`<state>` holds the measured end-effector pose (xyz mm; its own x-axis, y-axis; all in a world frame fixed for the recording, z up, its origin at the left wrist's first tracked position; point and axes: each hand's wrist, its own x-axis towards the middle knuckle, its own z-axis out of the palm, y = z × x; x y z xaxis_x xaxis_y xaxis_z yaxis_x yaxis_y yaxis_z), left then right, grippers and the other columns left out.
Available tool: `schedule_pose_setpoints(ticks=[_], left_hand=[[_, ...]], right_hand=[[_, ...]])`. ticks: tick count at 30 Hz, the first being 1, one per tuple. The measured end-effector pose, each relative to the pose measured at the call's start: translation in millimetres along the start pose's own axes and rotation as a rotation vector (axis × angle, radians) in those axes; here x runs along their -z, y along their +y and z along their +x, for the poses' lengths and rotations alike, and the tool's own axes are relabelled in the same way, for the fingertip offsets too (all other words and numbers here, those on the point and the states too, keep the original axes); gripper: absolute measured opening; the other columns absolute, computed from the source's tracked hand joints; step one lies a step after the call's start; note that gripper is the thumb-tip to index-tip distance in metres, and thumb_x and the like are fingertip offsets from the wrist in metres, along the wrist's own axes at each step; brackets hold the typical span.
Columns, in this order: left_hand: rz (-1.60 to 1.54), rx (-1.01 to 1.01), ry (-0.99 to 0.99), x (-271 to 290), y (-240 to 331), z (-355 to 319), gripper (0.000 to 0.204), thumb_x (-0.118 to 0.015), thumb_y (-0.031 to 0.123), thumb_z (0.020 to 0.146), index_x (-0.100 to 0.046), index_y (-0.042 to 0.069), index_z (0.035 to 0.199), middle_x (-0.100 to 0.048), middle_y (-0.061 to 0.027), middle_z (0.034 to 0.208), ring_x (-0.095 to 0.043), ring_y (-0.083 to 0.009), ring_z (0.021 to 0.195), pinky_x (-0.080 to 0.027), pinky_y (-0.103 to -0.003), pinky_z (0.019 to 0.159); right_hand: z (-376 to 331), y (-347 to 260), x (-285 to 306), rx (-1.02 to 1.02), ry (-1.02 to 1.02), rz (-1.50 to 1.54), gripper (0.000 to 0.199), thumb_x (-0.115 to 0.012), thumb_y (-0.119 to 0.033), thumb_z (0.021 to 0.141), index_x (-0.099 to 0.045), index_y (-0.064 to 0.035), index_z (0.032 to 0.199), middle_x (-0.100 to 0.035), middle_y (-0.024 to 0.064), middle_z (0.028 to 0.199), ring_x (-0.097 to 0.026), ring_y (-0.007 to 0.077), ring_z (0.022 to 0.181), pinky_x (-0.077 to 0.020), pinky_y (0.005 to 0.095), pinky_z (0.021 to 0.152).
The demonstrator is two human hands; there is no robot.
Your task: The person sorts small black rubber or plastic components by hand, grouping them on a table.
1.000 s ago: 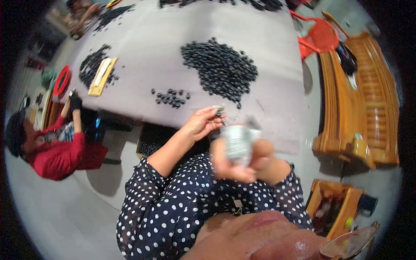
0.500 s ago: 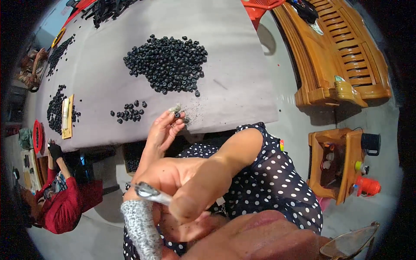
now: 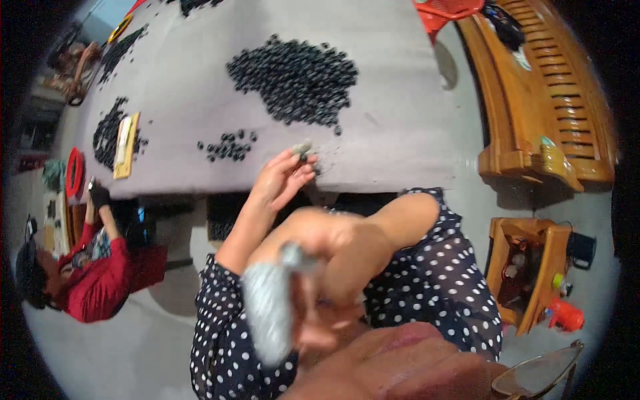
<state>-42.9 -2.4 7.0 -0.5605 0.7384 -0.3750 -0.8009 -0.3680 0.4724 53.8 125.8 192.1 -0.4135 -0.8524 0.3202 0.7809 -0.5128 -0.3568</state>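
Grey cloth covers the long worktop [image 3: 400, 80], and on it, in the head view, lies a large heap of small black round pieces [image 3: 293, 83] toward the middle of the far part, with a much smaller cluster of the same black pieces [image 3: 228, 147] set apart nearer the front edge. The left hand [image 3: 283, 180] reaches to that front edge, its fingers pinched closed on a small greyish piece [image 3: 303, 148], held just above the cloth beside a few loose dark pieces. The right hand [image 3: 333, 267] is raised close to the camera and blurred; its fingers are curled shut around a grey, fuzzy, roll-shaped object [image 3: 267, 313], though what that object is cannot be told. Judging by the heaps, the sorting looks barely begun: only a small cluster is separated, and the big heap remains. At the left end of the worktop another dark pile [image 3: 107, 133] and a yellow flat board [image 3: 127, 137] lie by a person in a red top [image 3: 100, 287]. Wooden furniture [image 3: 553, 100] stands off the right edge.
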Motion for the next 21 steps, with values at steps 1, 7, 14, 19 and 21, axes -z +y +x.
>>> schedule_pose_setpoints(ticks=[1, 7, 14, 19, 21], left_hand=[[0.001, -0.004, 0.019, 1, 3, -2, 0.029, -0.042, 0.004, 0.092, -0.045, -0.005, 0.120, -0.060, -0.0195, 0.103, -0.061, -0.0197, 0.079, -0.052, -0.033, 0.077], [0.083, -0.120, 0.109, -1, 7, -5, 0.025, -0.047, 0.004, 0.091, -0.050, -0.004, 0.114, -0.060, -0.0187, 0.105, -0.062, -0.0190, 0.083, -0.053, -0.032, 0.078], [-0.083, -0.106, 0.050, 4, -6, -4, 0.023, -0.044, 0.007, 0.094, -0.050, -0.003, 0.113, -0.061, -0.0210, 0.103, -0.063, -0.0210, 0.080, -0.056, -0.034, 0.075], [-0.075, -0.112, 0.058, 8, -18, -8, 0.020, -0.045, 0.009, 0.094, -0.052, -0.002, 0.110, -0.063, -0.0156, 0.097, -0.063, -0.0181, 0.077, -0.055, -0.033, 0.076], [-0.079, -0.108, 0.037, 12, -20, -11, 0.020, -0.046, 0.009, 0.094, -0.053, -0.001, 0.109, -0.063, -0.0145, 0.096, -0.062, -0.0175, 0.076, -0.055, -0.032, 0.075]], right_hand=[[-6, -1, 3, 0.076, 0.255, -0.242, 0.035, -0.064, -0.004, 0.075, -0.052, 0.0117, 0.104, -0.063, 0.0185, 0.084, -0.059, 0.0183, 0.053, -0.0462, 0.0254, 0.042], [-70, 4, 96, 0.374, 1.120, -0.761, 0.021, -0.057, -0.017, 0.089, -0.056, -0.0014, 0.103, -0.055, -0.0014, 0.067, -0.045, 0.0031, 0.048, -0.0349, 0.0170, 0.042], [-97, 31, 132, 0.357, 1.170, -0.705, 0.022, -0.046, -0.023, 0.096, -0.055, -0.0039, 0.101, -0.047, -0.0041, 0.066, -0.041, 0.0026, 0.051, -0.0304, 0.0172, 0.044], [-100, 37, 153, 0.401, 1.211, -0.780, 0.020, -0.048, -0.023, 0.095, -0.053, -0.0046, 0.090, -0.052, -0.0018, 0.069, -0.045, 0.0037, 0.055, -0.0347, 0.0167, 0.049], [-100, 40, 154, 0.401, 1.211, -0.787, 0.019, -0.050, -0.022, 0.094, -0.055, -0.0038, 0.093, -0.055, -0.0009, 0.071, -0.046, 0.0038, 0.056, -0.0359, 0.0165, 0.050]])
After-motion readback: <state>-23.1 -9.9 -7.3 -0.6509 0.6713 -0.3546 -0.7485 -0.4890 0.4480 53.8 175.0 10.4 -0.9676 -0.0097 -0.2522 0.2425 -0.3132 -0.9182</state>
